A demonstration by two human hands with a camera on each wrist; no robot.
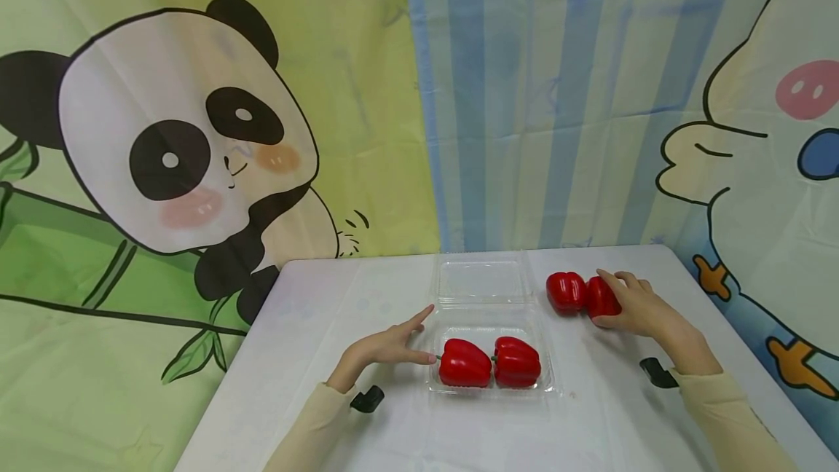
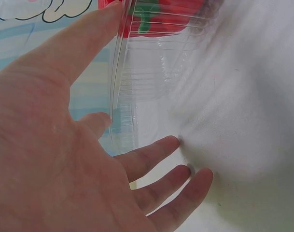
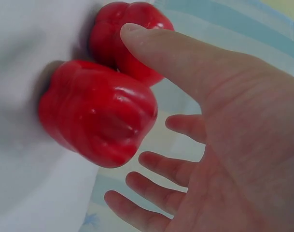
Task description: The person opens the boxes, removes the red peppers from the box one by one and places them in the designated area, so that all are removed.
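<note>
Two red bell peppers lie side by side in the base of a clear plastic clamshell box. At the box's left side is my left hand, fingers spread and thumb tip right at the rim. The left wrist view shows a pepper's green stem through the clear wall. Two more red bell peppers sit together on the table to the right. My right hand is over the outer one, its thumb and spread fingers around it without a closed grip in the right wrist view.
The box's clear lid lies folded back behind its base. All of it stands on a white table, whose far edge meets a curtain printed with a panda and blue stripes. Black wrist straps show on both arms.
</note>
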